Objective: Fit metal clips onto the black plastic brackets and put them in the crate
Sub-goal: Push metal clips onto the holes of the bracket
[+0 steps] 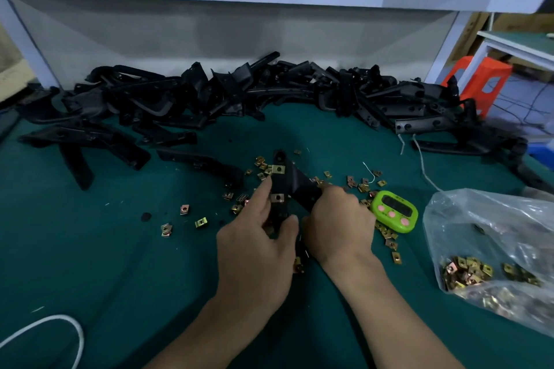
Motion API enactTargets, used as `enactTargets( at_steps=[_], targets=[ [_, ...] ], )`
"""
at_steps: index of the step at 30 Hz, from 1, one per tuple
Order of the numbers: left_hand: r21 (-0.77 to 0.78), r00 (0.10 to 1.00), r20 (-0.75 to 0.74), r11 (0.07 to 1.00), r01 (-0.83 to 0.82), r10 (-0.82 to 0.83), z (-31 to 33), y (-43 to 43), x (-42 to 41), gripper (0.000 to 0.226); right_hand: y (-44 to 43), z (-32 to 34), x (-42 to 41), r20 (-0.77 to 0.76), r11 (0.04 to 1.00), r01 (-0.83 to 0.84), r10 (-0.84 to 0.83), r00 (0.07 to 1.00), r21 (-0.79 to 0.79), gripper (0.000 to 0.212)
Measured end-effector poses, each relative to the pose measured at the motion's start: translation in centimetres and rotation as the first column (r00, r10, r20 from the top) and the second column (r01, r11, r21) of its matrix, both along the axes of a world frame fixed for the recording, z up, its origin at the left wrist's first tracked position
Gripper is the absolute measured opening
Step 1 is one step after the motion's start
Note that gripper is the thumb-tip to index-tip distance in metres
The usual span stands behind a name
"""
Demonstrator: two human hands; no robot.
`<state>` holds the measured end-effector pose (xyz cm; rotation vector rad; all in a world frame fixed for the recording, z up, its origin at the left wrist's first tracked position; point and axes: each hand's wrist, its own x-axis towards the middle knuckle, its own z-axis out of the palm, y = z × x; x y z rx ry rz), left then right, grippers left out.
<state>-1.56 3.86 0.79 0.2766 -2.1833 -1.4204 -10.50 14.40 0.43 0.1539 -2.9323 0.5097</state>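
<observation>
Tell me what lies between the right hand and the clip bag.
Head view: the green timer and a few loose clips lie between the right hand and the bag.

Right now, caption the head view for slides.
Left hand and right hand hold a black bracket bearing two metal clips.

Black bracket (295,186), held in my left hand (257,252) and right hand (338,225): one, with two fitted clips (278,169) that I can see.
Bracket pile (209,93), upper frame: too many to count.
Loose clips (184,209) on bench (120,263): dozens.
Green timer (394,211): one.
Clip bag (491,237), right: one.
</observation>
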Motion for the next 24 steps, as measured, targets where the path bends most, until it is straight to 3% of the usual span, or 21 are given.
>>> enactTargets(
  at_steps=[6, 10, 14, 19, 21, 22, 24],
  targets=[
    [0.013, 0.998, 0.03, 0.998, -0.064, 0.064, 0.1, -1.0, -0.6, 0.011, -0.6, -0.2, 0.3, 0.01, 0.999, -0.026, 0.026, 1.0, -0.03, 0.02],
    [-0.098, 0.98, 0.142, 0.987, -0.127, 0.14, -0.5, -1.9, -0.9, 0.022, -0.8, -0.1, 0.6, -0.017, 0.999, -0.034, 0.034, 0.999, 0.014, 0.021],
    [-0.236, 0.976, 0.134, 0.962, -0.137, 0.172, -0.7, -2.1, -0.9, 0.038, -0.8, -0.2, 0.6, -0.033, 1.0, -0.023, 0.024, 0.999, 0.011, 0.02],
    [-0.263, 0.994, 0.092, 0.964, -0.032, 0.058, -0.4, -2.7, -1.0, 0.025, -0.5, -0.2, 0.4, -0.03, 0.999, -0.021, 0.02, 0.999, -0.024, 0.024],
    [-0.211, 0.998, 0.062, 0.977, 0.018, -0.005, -0.2, -2.6, -0.9, 0.007, -0.4, -0.1, 0.3, -0.014, 0.999, -0.026, 0.025, 1.0, -0.033, 0.021],
    [-0.176, 0.998, 0.055, 0.984, 0.016, -0.007, -0.1, -2.5, -0.9, 0.019, -0.5, -0.1, 0.3, -0.012, 0.999, -0.028, 0.028, 1.0, -0.029, 0.019],
    [-0.132, 1.0, 0.02, 0.991, -0.005, 0.008, -0.3, -2.3, -0.9, 0.064, -0.5, -0.3, 0.3, -0.026, 1.0, -0.026, 0.025, 0.999, -0.012, 0.018]
  ],
)
